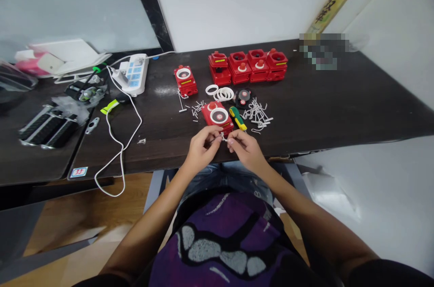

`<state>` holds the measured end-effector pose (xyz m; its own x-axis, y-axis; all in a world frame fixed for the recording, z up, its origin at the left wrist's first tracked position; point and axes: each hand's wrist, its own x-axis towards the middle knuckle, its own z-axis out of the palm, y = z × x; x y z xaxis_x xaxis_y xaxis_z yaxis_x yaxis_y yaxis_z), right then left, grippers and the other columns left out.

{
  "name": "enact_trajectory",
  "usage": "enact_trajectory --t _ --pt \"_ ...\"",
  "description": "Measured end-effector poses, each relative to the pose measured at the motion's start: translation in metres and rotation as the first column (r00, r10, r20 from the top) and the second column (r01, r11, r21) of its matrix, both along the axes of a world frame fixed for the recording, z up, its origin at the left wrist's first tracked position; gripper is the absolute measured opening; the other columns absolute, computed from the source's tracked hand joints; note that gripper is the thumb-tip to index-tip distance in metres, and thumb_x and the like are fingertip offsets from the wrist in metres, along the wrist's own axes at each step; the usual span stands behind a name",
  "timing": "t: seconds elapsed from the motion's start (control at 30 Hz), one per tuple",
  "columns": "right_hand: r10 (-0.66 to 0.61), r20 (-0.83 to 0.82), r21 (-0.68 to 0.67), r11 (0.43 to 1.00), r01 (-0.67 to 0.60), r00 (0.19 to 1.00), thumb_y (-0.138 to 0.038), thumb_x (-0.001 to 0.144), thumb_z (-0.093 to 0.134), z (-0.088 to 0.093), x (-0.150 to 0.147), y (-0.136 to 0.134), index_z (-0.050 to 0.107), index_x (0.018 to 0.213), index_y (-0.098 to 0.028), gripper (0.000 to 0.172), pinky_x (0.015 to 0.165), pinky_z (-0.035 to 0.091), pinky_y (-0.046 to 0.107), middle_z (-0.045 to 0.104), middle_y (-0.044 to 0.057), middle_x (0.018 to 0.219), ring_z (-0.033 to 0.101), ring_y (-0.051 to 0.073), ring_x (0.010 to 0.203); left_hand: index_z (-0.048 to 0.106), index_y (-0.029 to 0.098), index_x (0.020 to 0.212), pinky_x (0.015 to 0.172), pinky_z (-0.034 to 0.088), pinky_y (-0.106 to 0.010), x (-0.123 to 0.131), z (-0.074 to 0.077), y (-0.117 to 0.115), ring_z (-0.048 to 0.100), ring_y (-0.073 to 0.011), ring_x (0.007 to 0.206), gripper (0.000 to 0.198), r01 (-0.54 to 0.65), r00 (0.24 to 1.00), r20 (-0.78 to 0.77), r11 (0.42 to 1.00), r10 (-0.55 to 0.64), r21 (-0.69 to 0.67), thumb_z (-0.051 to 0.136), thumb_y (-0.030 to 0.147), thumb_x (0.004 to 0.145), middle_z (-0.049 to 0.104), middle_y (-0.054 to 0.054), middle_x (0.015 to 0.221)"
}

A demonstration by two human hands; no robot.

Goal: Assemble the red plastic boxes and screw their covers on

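At mid-frame, left hand (204,148) and right hand (245,148) pinch string (224,139) by a red box (218,117), maybe tying it; next needs a steady pull.

- Right side's wide open, loads of bare surface (339,106) past the loose bits (259,113).
- Dead ahead is jammed: near box (209,114), with screws (197,108) left and screwdriver (237,117) right.
- Rings (224,93) sit behind that, then a row of red boxes (240,79) walling off the back.
- Decent gap left of the screws, but watch the white cable (122,148) looping across and dangling over the edge.
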<state>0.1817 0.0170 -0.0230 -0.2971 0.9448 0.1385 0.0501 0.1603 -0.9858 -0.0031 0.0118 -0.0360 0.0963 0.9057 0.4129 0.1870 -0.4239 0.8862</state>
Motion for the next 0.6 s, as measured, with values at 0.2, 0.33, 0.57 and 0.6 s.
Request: enact_trajectory --t 0.2,0.33,0.57,0.6 --pt "0.018 -0.005 -0.008 1.0 -0.018 1.0 -0.036 0.1 0.058 0.003 0.002 0.002 0.059 0.084 -0.022 0.021 0.065 0.047 0.028 0.057 -0.003 0.072 0.055 0.013 0.064 0.07 0.02 0.108 0.068 0.054 -0.024 -0.001 0.002 -0.001 0.062 -0.0086 0.068 0.018 -0.038 0.999 -0.027 0.993 0.042 0.112 0.052 0.019 0.105 0.067 -0.004 0.101" --pt "0.019 -0.002 -0.007 1.0 -0.019 1.0 -0.04 0.102 0.056 0.002 0.002 0.003 0.059 0.084 -0.023 0.025 0.064 0.047 0.029 0.056 -0.003 0.071 0.055 0.013 0.063 0.073 0.019 0.102 0.074 0.055 -0.027 -0.001 0.011 -0.003 0.066 -0.0136 0.084 0.016 -0.024 0.991 -0.125 0.984 0.047 0.178 0.057 0.016 0.101 0.068 -0.006 0.103" --pt "0.008 0.033 0.039 0.999 -0.009 0.999 -0.043 0.103 0.055 0.002 0.001 0.002 0.057 0.084 -0.023 0.028 0.068 0.048 0.029 0.056 -0.003 0.07 0.054 0.014 0.064 0.071 0.018 0.102 0.066 0.052 -0.023 0.002 0.013 -0.004 0.057 -0.0069 0.067 0.011 -0.012 0.99 -0.132 0.981 0.038 0.194 0.072 0.017 0.092 0.065 -0.005 0.105" --pt "0.004 0.035 0.037 0.999 -0.005 0.999 -0.043 0.103 0.055 0.002 0.001 0.002 0.058 0.084 -0.023 0.028 0.068 0.048 0.029 0.056 -0.003 0.07 0.055 0.014 0.064 0.07 0.018 0.101 0.067 0.053 -0.023 0.003 0.013 -0.004 0.057 -0.0073 0.068 0.01 -0.019 0.991 -0.13 0.98 0.046 0.197 0.073 0.017 0.091 0.065 -0.005 0.104"
